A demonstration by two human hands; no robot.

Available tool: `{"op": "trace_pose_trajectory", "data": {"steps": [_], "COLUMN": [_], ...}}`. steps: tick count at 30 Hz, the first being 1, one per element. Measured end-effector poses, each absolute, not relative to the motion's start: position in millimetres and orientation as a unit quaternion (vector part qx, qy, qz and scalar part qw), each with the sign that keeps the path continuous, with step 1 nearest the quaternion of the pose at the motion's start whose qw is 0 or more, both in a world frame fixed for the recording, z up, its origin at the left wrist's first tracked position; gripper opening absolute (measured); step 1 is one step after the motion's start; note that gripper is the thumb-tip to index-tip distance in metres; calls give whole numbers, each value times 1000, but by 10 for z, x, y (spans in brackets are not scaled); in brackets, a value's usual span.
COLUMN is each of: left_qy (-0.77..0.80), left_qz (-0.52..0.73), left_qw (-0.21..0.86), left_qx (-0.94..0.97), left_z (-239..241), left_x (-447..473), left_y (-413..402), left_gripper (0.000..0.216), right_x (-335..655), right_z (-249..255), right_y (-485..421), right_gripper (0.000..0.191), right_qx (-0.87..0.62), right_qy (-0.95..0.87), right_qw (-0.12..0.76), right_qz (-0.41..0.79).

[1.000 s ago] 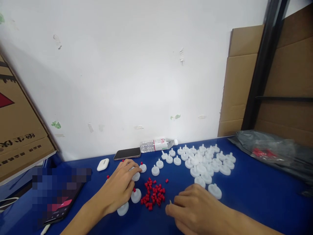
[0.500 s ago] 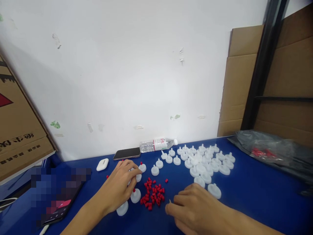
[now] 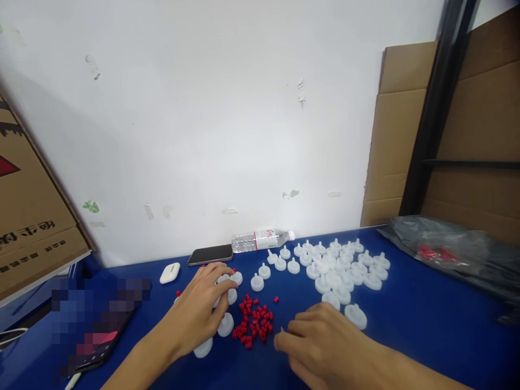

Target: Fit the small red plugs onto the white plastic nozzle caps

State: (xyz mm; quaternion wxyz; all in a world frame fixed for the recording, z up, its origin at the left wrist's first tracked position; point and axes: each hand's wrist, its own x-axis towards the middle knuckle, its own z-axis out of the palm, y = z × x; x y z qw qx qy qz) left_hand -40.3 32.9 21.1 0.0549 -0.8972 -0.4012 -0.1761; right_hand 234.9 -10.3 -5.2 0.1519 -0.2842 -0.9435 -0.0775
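Note:
My left hand is curved over a group of white spouted caps at the left, thumb and forefinger apart. Between and beside these fingers are white caps, including one partly covered; some carry red tips. Below the hand stand another white cap and a partly hidden white cap. My right hand is closed above the table, fingers curled; a small pale point shows by its thumb, too small to name. Between the hands lies a loose pile of small red caps.
Many white spouted caps cluster at the right. Along the wall lie a plastic bottle, a phone and a white earbud case. Another phone lies left; a grey plastic bag lies far right.
My left hand's fingers have shifted slightly among the white caps, and its forefinger sits a little higher. My right hand has barely moved.

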Motion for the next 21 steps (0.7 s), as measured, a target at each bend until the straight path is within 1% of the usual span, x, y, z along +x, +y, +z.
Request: {"op": "trace_pose_trajectory", "data": {"steps": [3, 6, 9, 12, 15, 18, 19, 21], "left_qy": [-390, -378, -378, -386, -388, -389, -390, -392], "left_qz": [-181, -173, -155, -136, -129, -122, -119, -119], "left_qw": [51, 36, 31, 37, 50, 57, 57, 60], "left_qx": [-901, -909, -912, -912, -911, -911, -911, -910], "left_z": [261, 272, 235, 182, 143, 116, 106, 85], "left_x": [-333, -291, -301, -343, -378, -389, -387, -380], "left_y": [253, 201, 209, 253, 297, 326, 333, 346], "left_gripper": [20, 14, 13, 19, 26, 31, 31, 31], "right_x": [2355, 2359, 2357, 2353, 2373, 2454, 2494, 2579], "right_z": [-51, -61, -84, -88, -48, -5, 1, -6], "right_y": [-86, -63, -48, -28, 29, 134, 175, 253], "right_gripper": [9, 11, 12, 14, 17, 31, 33, 30], "right_qx": [-309, -325, -331, -339, -377, -454, -481, -527], "right_qy": [-935, -928, -922, -914, -893, -836, -813, -777], "right_qw": [162, 172, 194, 215, 217, 215, 210, 183], "right_qz": [-64, -51, -44, -57, -111, -220, -252, -290]}}
